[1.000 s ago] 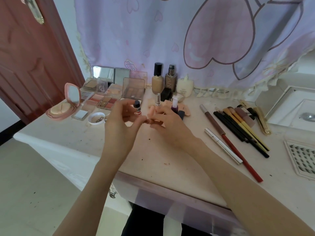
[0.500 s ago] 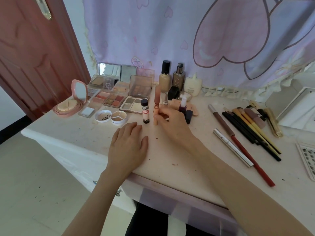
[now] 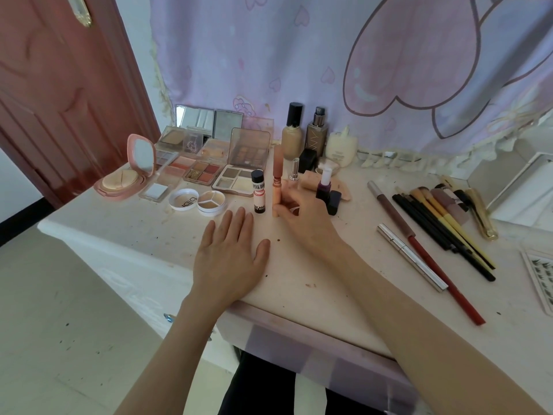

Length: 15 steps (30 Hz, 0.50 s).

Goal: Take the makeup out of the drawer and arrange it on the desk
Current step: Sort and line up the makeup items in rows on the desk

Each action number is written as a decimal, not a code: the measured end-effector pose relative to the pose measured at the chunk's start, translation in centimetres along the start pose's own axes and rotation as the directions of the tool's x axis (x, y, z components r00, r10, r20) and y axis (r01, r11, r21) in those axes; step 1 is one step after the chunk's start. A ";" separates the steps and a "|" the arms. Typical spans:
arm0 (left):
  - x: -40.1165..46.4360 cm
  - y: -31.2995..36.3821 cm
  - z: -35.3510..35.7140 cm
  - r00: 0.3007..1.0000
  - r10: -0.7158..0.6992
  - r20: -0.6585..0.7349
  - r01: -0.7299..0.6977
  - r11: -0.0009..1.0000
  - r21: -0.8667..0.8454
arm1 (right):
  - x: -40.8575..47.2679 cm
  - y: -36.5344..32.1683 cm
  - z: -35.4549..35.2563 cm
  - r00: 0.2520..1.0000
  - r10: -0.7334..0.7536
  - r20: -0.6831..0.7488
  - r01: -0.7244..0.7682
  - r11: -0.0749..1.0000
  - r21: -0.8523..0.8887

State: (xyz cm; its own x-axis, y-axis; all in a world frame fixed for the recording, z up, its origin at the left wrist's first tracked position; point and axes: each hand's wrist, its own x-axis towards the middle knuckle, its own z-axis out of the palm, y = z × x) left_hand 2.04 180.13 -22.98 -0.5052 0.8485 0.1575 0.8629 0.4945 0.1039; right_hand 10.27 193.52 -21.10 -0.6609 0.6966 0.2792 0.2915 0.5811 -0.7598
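My right hand (image 3: pixel 302 217) grips a slim peach lip-gloss tube (image 3: pixel 276 181) that stands upright on the pale desk (image 3: pixel 329 283). Just left of it stands a small black-capped white tube (image 3: pixel 258 191) with red lettering. My left hand (image 3: pixel 230 259) lies flat and open on the desk, holding nothing. Behind my right hand are a clear-capped lipstick (image 3: pixel 294 169) and a dark purple bottle (image 3: pixel 324 185). Open eyeshadow palettes (image 3: pixel 239 175) lie at the back left. The drawer front (image 3: pixel 314 348) shows at the desk's near edge.
A pink mirror compact (image 3: pixel 127 172) and two round pots (image 3: pixel 197 200) sit on the left. Foundation bottles (image 3: pixel 293 131) stand against the curtain. Pencils and brushes (image 3: pixel 443 223) and a silver tube (image 3: pixel 411 256) lie to the right, a lash tray (image 3: pixel 541 277) at the far right. A red door (image 3: pixel 59 100) stands on the left.
My left hand let go of the small black-capped tube, now standing on the desk, and came down flat. My right hand has set the peach tube upright beside it.
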 end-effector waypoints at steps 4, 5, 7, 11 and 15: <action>0.0 0.1 -0.2 1.000 -0.002 0.012 0.002 1.000 0.003 | -0.3 -0.2 -0.2 0.999 0.038 -0.007 -0.038 0.999 0.038; -0.1 0.2 -0.3 1.000 -0.005 0.016 0.005 1.000 0.001 | -0.6 -0.3 -0.3 0.999 0.048 -0.009 -0.047 0.998 0.050; -0.5 0.4 -0.6 0.999 -0.010 0.031 0.010 1.000 0.003 | -1.4 -0.5 -0.7 0.998 0.060 -0.019 -0.059 0.996 0.070; -2.1 1.3 -0.8 0.993 0.045 0.106 -0.048 0.998 0.028 | -3.6 -0.4 -2.5 0.996 0.086 -0.024 -0.084 0.994 0.076; -2.9 2.7 -1.0 0.961 0.212 0.176 -0.205 0.977 -0.058 | -5.6 -0.1 -6.4 0.988 0.077 -0.135 -0.071 0.996 0.048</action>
State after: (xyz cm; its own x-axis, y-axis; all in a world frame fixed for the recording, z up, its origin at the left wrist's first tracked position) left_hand 5.78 178.84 -22.16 -0.3006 0.9537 0.0002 0.9462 0.2982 0.1260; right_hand 18.41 192.23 -18.79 -0.5373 0.7897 0.2961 0.3042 0.5089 -0.8053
